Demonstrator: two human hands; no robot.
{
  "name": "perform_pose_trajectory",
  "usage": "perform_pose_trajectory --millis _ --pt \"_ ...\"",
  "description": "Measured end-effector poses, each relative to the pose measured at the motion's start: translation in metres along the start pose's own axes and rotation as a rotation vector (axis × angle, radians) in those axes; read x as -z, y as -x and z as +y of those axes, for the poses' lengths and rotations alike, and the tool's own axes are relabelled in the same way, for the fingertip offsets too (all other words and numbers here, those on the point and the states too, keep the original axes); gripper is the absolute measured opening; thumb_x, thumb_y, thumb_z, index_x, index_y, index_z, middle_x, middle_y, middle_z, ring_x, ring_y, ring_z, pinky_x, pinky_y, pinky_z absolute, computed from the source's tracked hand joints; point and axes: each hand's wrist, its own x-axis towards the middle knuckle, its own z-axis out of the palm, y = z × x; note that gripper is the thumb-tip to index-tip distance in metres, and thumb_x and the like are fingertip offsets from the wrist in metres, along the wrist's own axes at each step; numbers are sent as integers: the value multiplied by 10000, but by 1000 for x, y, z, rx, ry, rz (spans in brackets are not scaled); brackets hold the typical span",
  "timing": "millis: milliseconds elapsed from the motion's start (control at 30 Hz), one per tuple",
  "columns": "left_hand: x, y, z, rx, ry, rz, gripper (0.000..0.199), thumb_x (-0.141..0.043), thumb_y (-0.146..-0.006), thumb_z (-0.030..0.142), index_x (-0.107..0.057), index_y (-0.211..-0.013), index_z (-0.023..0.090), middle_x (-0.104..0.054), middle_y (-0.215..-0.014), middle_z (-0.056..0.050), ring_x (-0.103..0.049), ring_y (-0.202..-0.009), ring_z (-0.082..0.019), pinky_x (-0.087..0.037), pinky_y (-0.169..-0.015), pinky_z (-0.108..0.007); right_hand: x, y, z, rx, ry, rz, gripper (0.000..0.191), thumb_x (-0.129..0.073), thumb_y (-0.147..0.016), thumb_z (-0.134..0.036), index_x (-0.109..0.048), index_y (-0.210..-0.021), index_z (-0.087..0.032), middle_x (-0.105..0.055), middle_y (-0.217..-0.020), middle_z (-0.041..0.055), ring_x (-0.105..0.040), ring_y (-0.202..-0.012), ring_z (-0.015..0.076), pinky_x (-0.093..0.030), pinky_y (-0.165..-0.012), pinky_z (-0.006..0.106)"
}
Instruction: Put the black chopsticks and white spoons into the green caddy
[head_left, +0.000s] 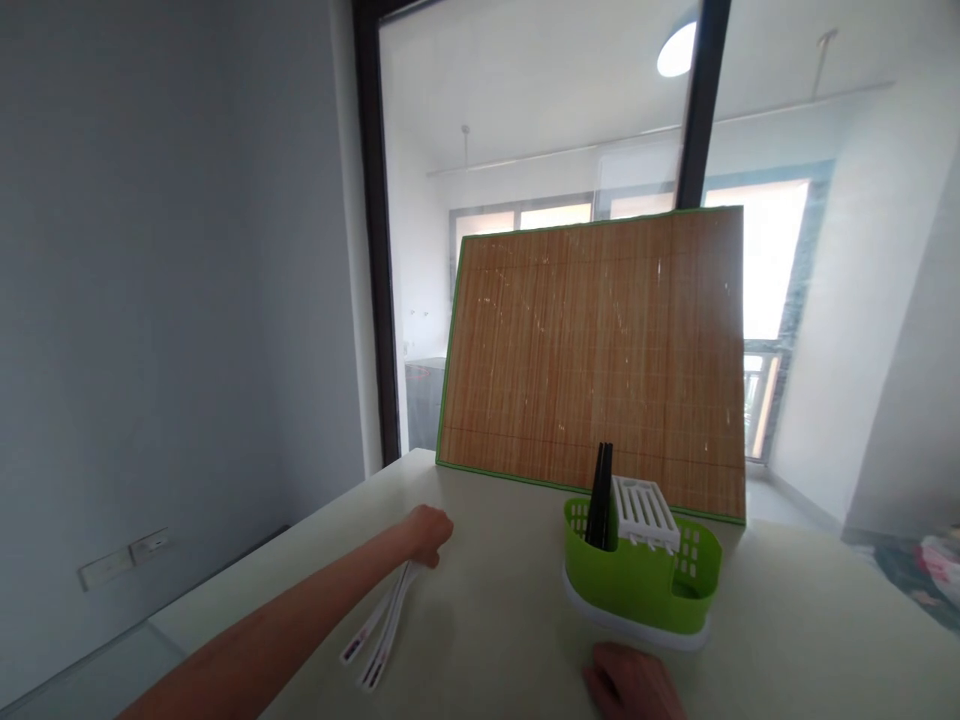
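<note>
My left hand [429, 532] reaches over the white table with its fingers closed round the far ends of several slim white utensils [391, 625]. Their printed ends point back toward me; the ends under my fingers are hidden, so I cannot tell their exact kind. My right hand [634, 682] rests on the table at the lower edge of the view, loosely curled, with nothing showing in it. Just beyond it stands a green utensil holder [637, 580] on a white base. Black chopsticks [600, 495] stand upright in its left compartment, and a white slatted rack [645, 512] sits across its middle.
Behind the holder a bamboo mat board [592, 360] with green edging leans at the table's far side, before a dark-framed glass door [373, 240]. A grey wall [165, 250] with a socket plate [124, 562] is on the left. The white tabletop [510, 580] spreads between my hands.
</note>
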Motion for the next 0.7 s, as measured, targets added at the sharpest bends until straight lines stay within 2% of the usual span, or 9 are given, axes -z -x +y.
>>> perform_pose_trajectory --millis 100,233,467,700 --pt "-21 1 5 5 -59 -78 119 -685 -542 213 -686 -650 163 -696 -755 -136 -661 -770 -311 -511 -670 -404 0 0 0 2 13 -21 181 -477 -842 -232 -519 -667 -215 -646 -654 -15 -617 -591 166 -253 -512 251" --pt "-35 3 11 -27 -89 -88 179 -626 -626 224 -707 -762 139 -694 -859 -182 -656 -834 -329 -506 -710 -428 0 -1 1 8 28 -36 177 -479 -844 -233 -518 -672 -214 -646 -654 -16 -616 -593 163 -249 -512 251" --pt "-44 7 20 -46 -45 -39 283 -493 -737 245 -699 -885 119 -684 -898 -192 -647 -880 -316 -487 -761 -423 1 -1 -1 5 44 -47 174 -467 -851 -235 -532 -690 -216 -650 -672 -13 -622 -611 170 -253 -518 259" --pt "-46 11 13 56 63 -6 326 -470 -792 346 -683 -894 121 -676 -909 -205 -638 -886 -337 -468 -765 -455 4 0 -3 -5 39 -51 176 -474 -848 -238 -533 -684 -214 -648 -664 -12 -617 -608 165 -241 -515 259"
